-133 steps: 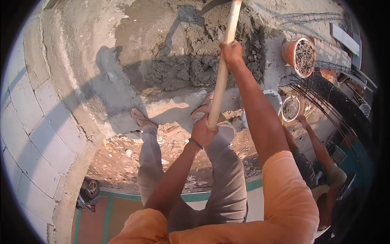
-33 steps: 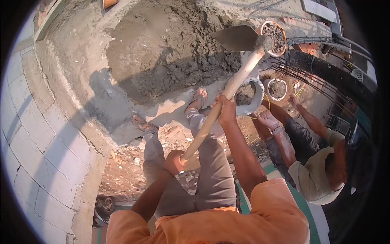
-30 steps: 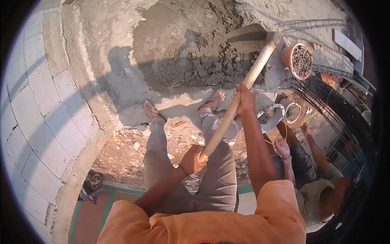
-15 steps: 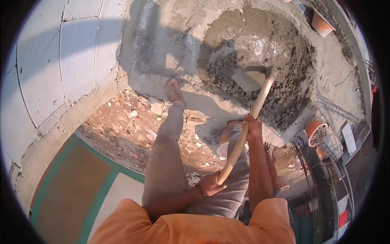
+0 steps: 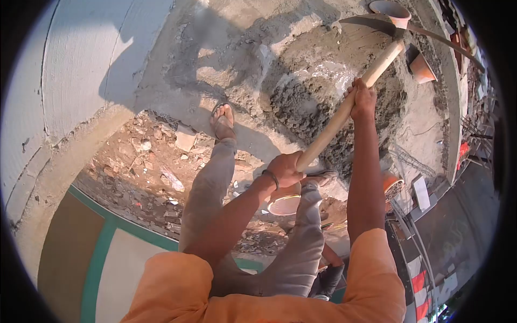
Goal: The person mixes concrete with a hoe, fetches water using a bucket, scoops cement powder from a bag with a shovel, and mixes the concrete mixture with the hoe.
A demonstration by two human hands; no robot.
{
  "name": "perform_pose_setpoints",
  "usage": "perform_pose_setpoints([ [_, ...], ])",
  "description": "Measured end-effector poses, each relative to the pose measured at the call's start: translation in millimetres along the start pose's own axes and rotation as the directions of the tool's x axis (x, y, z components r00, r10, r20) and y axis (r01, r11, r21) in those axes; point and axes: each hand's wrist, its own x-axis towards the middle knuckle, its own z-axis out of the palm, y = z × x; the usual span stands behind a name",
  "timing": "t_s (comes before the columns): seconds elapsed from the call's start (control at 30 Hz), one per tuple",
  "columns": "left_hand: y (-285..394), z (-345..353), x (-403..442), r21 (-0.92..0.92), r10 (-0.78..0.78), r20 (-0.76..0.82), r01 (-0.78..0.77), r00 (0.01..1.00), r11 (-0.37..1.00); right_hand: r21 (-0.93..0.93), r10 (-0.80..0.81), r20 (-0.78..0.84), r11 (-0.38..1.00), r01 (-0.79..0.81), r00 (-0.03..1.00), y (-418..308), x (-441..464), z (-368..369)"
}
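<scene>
My left hand (image 5: 286,169) is wrapped round the lower end of a long wooden handle (image 5: 332,129). Farther up, my right hand (image 5: 362,99) grips the same handle. The handle belongs to a hoe with a wide dark blade (image 5: 367,23), raised at the upper right and pointing left. Under and left of the handle lies a heap of wet grey mortar (image 5: 301,102) with a shiny wet patch. Both hands are closed on the wood, apart from each other.
An orange bucket (image 5: 422,69) lies tipped at the right; another (image 5: 392,13) is behind the hoe head. A filled bucket (image 5: 392,185) stands lower right, and one (image 5: 285,202) sits between my legs. Rubble (image 5: 137,161) lies below the ledge. Another person's arm (image 5: 332,255) shows below.
The hoe has risen from the mortar towards the upper right, its blade now off the heap. My hands moved up with the handle. The view has shifted, and the bucket between my legs shows more fully.
</scene>
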Motion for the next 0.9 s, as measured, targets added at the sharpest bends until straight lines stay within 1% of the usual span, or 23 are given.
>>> perform_pose_setpoints([
  [0.03, -17.5, -5.6, 27.3, 0.003, 0.0, -0.063, 0.0, 0.998, 1.0, -0.028, -0.011, -0.035, 1.0, 0.011, 0.999, 6.6, 23.5, 14.1],
  [0.07, -37.0, -6.0, 50.7, 0.013, 0.002, -0.129, 0.0, 0.992, 1.0, 0.04, -0.087, -0.03, 0.995, 0.089, 0.996, 30.7, 55.1, 24.2],
  [0.13, -81.6, 12.6, 74.9, -0.045, -0.058, -0.222, 0.049, 0.973, 0.998, -0.023, -0.011, 0.025, 1.0, 0.012, 1.0, 72.0, 80.7, 47.1],
  [0.17, -101.9, 30.1, 80.7, -0.075, -0.099, -0.252, 0.083, 0.963, 0.994, -0.114, 0.053, 0.063, 0.992, -0.045, 0.997, 104.9, 90.8, 51.1],
  [0.2, -120.0, 51.3, 79.6, -0.12, -0.152, -0.238, 0.127, 0.959, 0.985, -0.19, 0.145, 0.016, 0.972, -0.139, 0.989, 128.5, 82.0, 49.6],
  [0.23, -134.5, 77.2, 70.7, -0.161, -0.206, -0.222, 0.173, 0.953, 0.972, -0.203, 0.172, 0.066, 0.967, -0.155, 0.983, 142.2, 72.8, 36.5],
  [0.27, -135.0, 108.0, 59.9, -0.215, -0.255, -0.211, 0.209, 0.944, 0.954, -0.227, 0.186, 0.078, 0.96, -0.164, 0.979, 160.8, 66.6, 16.3],
  [0.3, -116.3, 130.0, 46.1, -0.191, -0.311, -0.181, 0.277, 0.933, 0.942, -0.233, 0.19, 0.101, 0.959, -0.162, 0.977, 180.8, 61.8, 0.9],
  [0.33, -91.6, 157.7, 27.4, -0.161, -0.367, -0.157, 0.343, 0.917, 0.926, -0.317, 0.277, 0.131, 0.921, -0.225, 0.952, 209.7, 55.5, -20.0],
  [0.37, -87.4, 203.6, 9.5, -0.27, -0.393, -0.175, 0.34, 0.903, 0.901, -0.396, 0.35, 0.158, 0.879, -0.266, 0.923, 233.9, 51.8, -39.3],
  [0.4, -84.0, 221.2, 5.7, -0.437, -0.436, -0.123, 0.346, 0.891, 0.83, -0.485, 0.311, 0.179, 0.853, -0.191, 0.933, 242.9, 39.0, -47.8],
  [0.43, -80.5, 238.6, 1.9, -0.587, -0.477, -0.07, 0.351, 0.876, 0.73, -0.574, 0.28, 0.199, 0.81, -0.12, 0.939, 253.1, 27.2, -54.6],
  [0.47, -59.6, 249.9, -10.9, -0.761, -0.51, 0.096, 0.393, 0.855, 0.516, -0.627, 0.336, 0.235, 0.769, -0.122, 0.912, 275.0, 17.1, -64.5],
  [0.5, -54.7, 261.0, -11.0, -0.727, -0.423, 0.031, 0.311, 0.906, 0.613, -0.651, 0.355, 0.281, 0.753, -0.095, 0.892, 286.4, 24.4, -61.8],
  [0.57, -28.7, 281.9, -26.1, -0.739, -0.575, 0.045, 0.415, 0.817, 0.531, -0.544, 0.474, 0.273, 0.794, -0.273, 0.837, 293.1, 11.7, -89.5],
  [0.6, -33.2, 288.6, -36.9, -0.669, -0.58, 0.08, 0.475, 0.811, 0.572, -0.499, 0.528, 0.279, 0.793, -0.349, 0.802, 293.5, 2.8, -107.6],
  [0.63, -19.1, 289.1, -46.7, -0.475, -0.589, 0.094, 0.556, 0.803, 0.682, -0.387, 0.559, 0.253, 0.806, -0.447, 0.789, 290.5, -12.3, -132.1],
  [0.67, -7.4, 286.0, -54.0, -0.254, -0.598, 0.1, 0.601, 0.796, 0.758, -0.263, 0.586, 0.234, 0.806, -0.53, 0.776, 282.8, -28.8, -155.2],
  [0.73, -17.3, 315.4, -88.0, 0.007, -0.562, -0.001, 0.562, 0.827, 0.827, -0.156, 0.612, 0.198, 0.791, -0.591, 0.766, 276.8, -61.3, -202.5],
  [0.8, -25.8, 322.9, -116.7, 0.034, -0.525, 0.063, 0.524, 0.849, 0.851, -0.062, 0.592, 0.126, 0.805, -0.589, 0.796, 285.4, -86.6, -242.3],
  [0.83, -25.4, 320.8, -122.7, 0.039, -0.504, 0.098, 0.503, 0.858, 0.864, -0.103, 0.535, 0.046, 0.843, -0.529, 0.844, 273.7, -101.5, -246.6],
  [0.87, -28.9, 315.0, -126.0, 0.025, -0.468, 0.092, 0.468, 0.879, 0.883, -0.15, 0.464, -0.03, 0.874, -0.463, 0.885, 259.4, -111.3, -248.0],
  [0.9, -32.3, 304.4, -128.1, 0.01, -0.431, 0.079, 0.432, 0.899, 0.902, -0.149, 0.406, -0.092, 0.897, -0.415, 0.909, 249.6, -114.7, -246.6],
])
